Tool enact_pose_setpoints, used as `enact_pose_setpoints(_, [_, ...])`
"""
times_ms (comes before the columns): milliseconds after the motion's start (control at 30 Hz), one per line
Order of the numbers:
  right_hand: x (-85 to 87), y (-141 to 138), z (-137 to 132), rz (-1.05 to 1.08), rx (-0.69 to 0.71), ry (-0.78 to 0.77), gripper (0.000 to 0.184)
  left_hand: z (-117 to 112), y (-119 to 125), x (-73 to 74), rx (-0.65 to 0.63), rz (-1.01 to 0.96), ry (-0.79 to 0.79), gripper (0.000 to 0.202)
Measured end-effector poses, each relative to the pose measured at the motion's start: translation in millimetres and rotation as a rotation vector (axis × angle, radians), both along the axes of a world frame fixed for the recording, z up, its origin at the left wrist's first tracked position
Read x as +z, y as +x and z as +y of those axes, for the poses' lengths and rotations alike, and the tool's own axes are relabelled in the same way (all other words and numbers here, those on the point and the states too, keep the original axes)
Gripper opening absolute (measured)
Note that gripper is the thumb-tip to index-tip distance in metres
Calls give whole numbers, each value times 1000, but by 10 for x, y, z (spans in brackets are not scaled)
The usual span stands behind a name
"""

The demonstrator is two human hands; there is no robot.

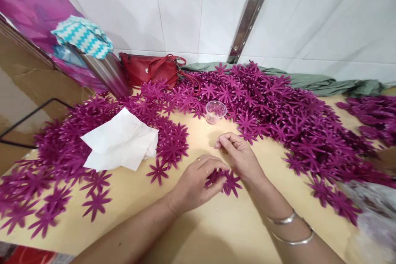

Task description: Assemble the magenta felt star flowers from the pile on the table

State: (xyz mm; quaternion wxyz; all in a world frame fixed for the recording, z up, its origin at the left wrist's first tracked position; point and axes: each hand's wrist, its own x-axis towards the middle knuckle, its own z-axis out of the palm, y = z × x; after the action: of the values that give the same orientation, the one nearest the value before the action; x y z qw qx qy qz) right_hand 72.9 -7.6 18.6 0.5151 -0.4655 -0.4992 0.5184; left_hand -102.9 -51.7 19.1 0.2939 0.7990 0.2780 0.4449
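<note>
My left hand (199, 181) is closed on a purple flower-shaped piece (232, 183), whose narrow petals stick out past the thumb and fingers. Whether it is one piece or two overlapping, I cannot tell. Just right of it, my right hand (235, 150) has thumb and fingers pressed together in a pinch above the table. Anything between those fingertips is too small to make out. Beyond the right hand stands a small clear plastic cup (215, 110) with tiny bits inside. A single purple flower piece (157, 170) lies left of my left hand.
Large heaps of purple flower pieces (297, 119) curve around the yellowish table (198, 231). White paper sheets (120, 140) lie on the left heap. Behind stand a red purse (136, 70) and a steel flask (107, 72) under a patterned cloth (83, 35). A plastic bag (375, 214) sits right.
</note>
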Motion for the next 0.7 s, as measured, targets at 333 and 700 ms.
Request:
enact_pose_setpoints(333, [30, 45, 37, 132, 12, -55, 35, 16, 38, -55, -135, 374, -27, 34])
enact_pose_setpoints(700, [32, 81, 48, 187, 20, -62, 35, 86, -9, -99, 65, 20, -220, 13])
